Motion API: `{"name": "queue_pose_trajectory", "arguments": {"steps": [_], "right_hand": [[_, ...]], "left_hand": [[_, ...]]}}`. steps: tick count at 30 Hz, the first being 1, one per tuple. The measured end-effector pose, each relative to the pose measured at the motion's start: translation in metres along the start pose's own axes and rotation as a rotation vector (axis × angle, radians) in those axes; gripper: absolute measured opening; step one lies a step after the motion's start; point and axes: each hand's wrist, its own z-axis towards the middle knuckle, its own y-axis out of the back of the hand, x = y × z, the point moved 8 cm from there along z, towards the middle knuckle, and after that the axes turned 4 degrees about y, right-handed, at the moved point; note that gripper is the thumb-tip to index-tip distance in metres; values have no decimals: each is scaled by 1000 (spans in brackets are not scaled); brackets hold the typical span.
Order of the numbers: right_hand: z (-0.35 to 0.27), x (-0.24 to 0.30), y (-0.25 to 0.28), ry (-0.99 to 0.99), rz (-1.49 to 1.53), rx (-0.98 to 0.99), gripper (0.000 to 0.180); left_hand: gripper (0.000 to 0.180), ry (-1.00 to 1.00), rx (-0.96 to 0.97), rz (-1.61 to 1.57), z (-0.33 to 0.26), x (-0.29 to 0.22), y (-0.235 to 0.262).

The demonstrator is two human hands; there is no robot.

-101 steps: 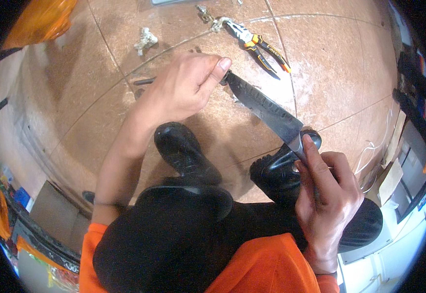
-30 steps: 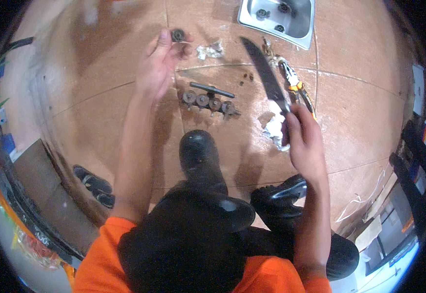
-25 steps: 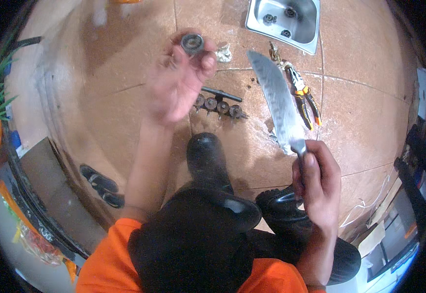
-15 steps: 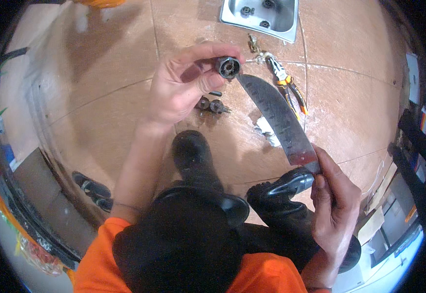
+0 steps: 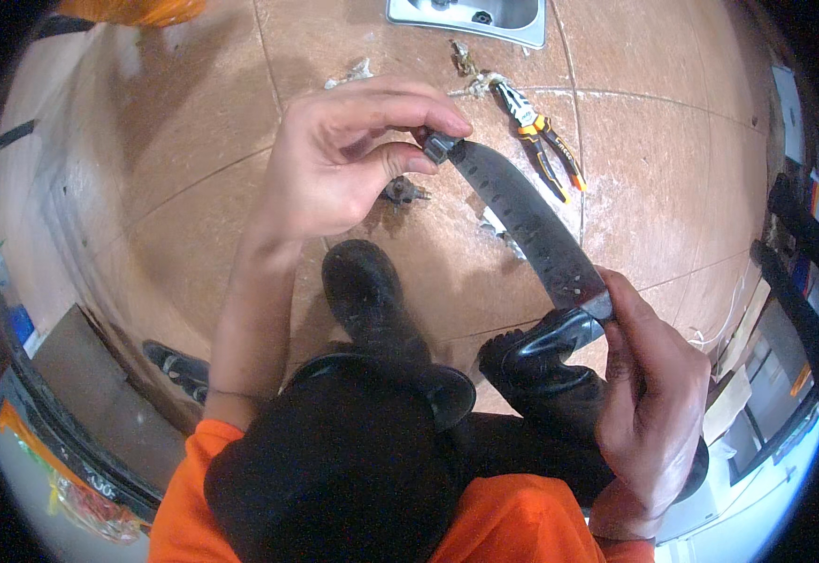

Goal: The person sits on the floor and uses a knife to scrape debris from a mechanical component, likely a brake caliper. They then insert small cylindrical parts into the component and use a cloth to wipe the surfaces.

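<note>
Between the thumb and fingers of my left hand [image 5: 344,155] is a small dark cylindrical part [image 5: 438,147], its open end turned out of sight. My right hand [image 5: 653,394] is closed around the handle of a broad knife [image 5: 527,230], whose dark curved blade carries a row of dimples. The blade's tip meets the dark part at my left fingertips; whether it goes inside cannot be told. On the floor below my left hand sits a dark metal piece [image 5: 403,190], partly hidden by the hand.
Combination pliers [image 5: 539,141] with yellow and black handles lie beyond the knife, beside a dirty metal fitting [image 5: 464,58]. A steel pan [image 5: 531,38] holding dark parts stands at the far side. White crumpled scraps [image 5: 501,230] lie under the blade. Black boots [image 5: 362,281] frame the near floor.
My left hand has tilted the dark part so its open end no longer faces me. The knife's tip has come against it. The view has shifted, leaving the pan farther up.
</note>
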Motion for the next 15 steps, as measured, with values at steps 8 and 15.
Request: {"name": "queue_pose_trajectory", "arguments": {"steps": [8, 15], "right_hand": [[-6, -53, -32, -285, 516, 209, 31], [-11, -62, -49, -452, 802, 274, 32]], "left_hand": [[33, -37, 0, -7, 1, 3, -2], [31, -38, -62, -25, -2, 3, -2]]}}
